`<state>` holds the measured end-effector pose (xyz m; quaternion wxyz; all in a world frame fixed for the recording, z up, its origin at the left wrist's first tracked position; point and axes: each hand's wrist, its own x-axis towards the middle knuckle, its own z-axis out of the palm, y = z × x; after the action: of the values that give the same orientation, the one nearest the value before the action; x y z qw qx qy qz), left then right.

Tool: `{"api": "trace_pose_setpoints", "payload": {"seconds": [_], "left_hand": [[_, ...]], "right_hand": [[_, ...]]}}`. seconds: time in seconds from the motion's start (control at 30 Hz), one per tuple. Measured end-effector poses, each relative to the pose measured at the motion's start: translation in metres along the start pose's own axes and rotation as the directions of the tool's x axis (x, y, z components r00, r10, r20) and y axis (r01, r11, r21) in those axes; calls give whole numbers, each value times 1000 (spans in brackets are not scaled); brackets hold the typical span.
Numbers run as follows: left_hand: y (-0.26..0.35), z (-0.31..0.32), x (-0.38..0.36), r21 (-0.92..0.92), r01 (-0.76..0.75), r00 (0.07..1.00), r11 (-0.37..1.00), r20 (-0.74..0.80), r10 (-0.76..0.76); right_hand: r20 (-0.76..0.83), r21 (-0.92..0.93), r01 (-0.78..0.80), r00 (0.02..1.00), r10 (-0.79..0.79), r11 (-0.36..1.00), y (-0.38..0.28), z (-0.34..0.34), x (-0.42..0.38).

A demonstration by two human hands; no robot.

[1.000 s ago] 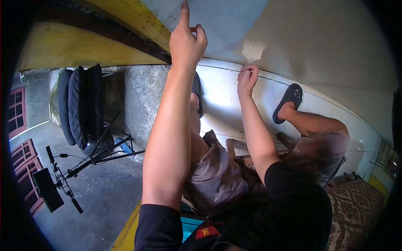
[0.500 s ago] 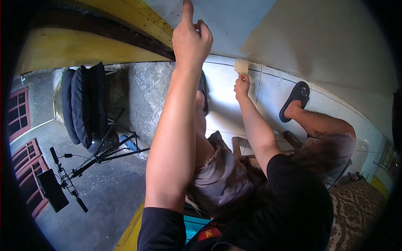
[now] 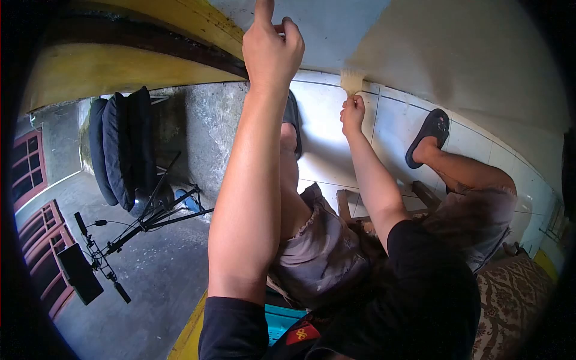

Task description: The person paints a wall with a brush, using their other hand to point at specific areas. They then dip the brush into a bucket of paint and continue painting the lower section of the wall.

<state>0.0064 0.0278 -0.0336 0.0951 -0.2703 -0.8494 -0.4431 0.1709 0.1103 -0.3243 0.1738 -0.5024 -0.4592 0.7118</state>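
Observation:
My right hand point(image 3: 353, 114) is closed round the handle of a wide, flat, pale paintbrush point(image 3: 352, 83). The bristle end points up at the bottom of the wall point(image 3: 456, 51), where it appears to touch. Part of this wall is pale blue-grey and part is brownish beige, with a darker patch to the right. My left hand point(image 3: 273, 54) is raised in front of the wall, near a yellow wooden frame point(image 3: 198, 27). Its index finger stretches upward past the picture's top edge; the other fingers are bent and partly hidden. Nothing shows in it.
White floor tiles point(image 3: 321, 114) run along the wall under my feet, in dark sandals point(image 3: 429, 135). A wooden stool point(image 3: 344, 206) is partly visible by my legs. On the left are a black folded cushion point(image 3: 135, 147) and a black stand point(image 3: 144, 225). A patterned cushion point(image 3: 513, 300) lies at lower right.
My right hand has shifted slightly up and right, bringing the paintbrush higher, over the wall's lower edge. My left hand remains raised with nearly the same pose. The view has shifted a little.

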Motion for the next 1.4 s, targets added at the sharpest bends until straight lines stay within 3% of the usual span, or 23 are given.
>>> {"api": "trace_pose_setpoints", "payload": {"seconds": [0.03, 0.1, 0.13, 0.2, 0.23, 0.3, 0.37, 0.47, 0.53, 0.7, 0.77, 0.83, 0.93, 1.0, 1.1, 1.17, 1.2, 1.33, 1.4], "left_hand": [[1, 0, -1, 1, -1, 1000, 1000, 2, 1], [5, -1, 0, -6, 35, 999, 999, 5, -35], [5, -1, 1, -7, 27, 1000, 1000, 0, -27], [4, -1, 0, -45, 43, 999, 998, 21, -42], [6, -3, 0, -47, 41, 999, 998, 20, -40], [8, -6, 1, -22, 79, 996, 997, 46, -78], [3, -3, 3, -35, 49, 999, 998, 24, -48], [5, -5, 4, -26, 32, 999, 999, 14, -31], [3, -4, -3, -11, 54, 998, 998, 41, -54], [4, -3, 1, -35, 40, 999, 999, 10, -39], [5, -2, 2, -36, 35, 999, 999, -1, -36], [3, -2, 2, -32, 43, 999, 999, -6, -43], [7, -4, 1, 35, -10, 1000, 999, -12, 10], [19, -10, 5, -14, 165, 983, 986, 86, -164], [1, 1, 1, -47, 29, 999, 998, -11, -30], [2, 1, 2, -74, 42, 999, 996, -7, -43], [2, 1, 1, -104, 59, 998, 993, 2, -59], [4, -1, 2, -118, 28, 1000, 993, 13, -26], [4, -2, 3, -127, 32, 999, 991, 22, -29]], "right_hand": [[-1, 2, -1, 1000, 1, 1000, 2, -4, 1], [123, 317, -433, 901, 416, 844, -2, -7, 6], [127, 321, -428, 904, 409, 845, -3, -3, 10], [-38, 53, -296, 954, 298, 954, -3, 6, 22], [-38, 53, -294, 955, 296, 954, -2, 6, 32], [63, 134, -152, 987, 145, 979, -3, 2, 51], [10, 136, -134, 991, 134, 982, -36, 11, 18], [-19, 193, 61, 998, -58, 979, -52, 12, -12], [7, 231, 101, 994, -106, 968, -55, 6, -30], [59, 303, 352, 921, -386, 886, -58, -14, -51], [68, 368, 373, 903, -424, 852, -62, -17, -52], [97, 355, 508, 815, -572, 785, -68, -18, -53], [55, 325, 536, 812, -581, 779, -62, -8, -28], [54, 266, 472, 863, -502, 841, -40, -10, -4], [25, 145, 375, 924, -382, 916, 10, -14, 29], [-18, -165, 396, 915, -404, 903, 54, -24, 54], [-30, -212, 430, 895, -445, 878, 59, -24, 52], [17, -58, 357, 934, -356, 932, 52, -33, 23], [22, 130, 277, 959, -282, 952, 18, -25, -4]]}}
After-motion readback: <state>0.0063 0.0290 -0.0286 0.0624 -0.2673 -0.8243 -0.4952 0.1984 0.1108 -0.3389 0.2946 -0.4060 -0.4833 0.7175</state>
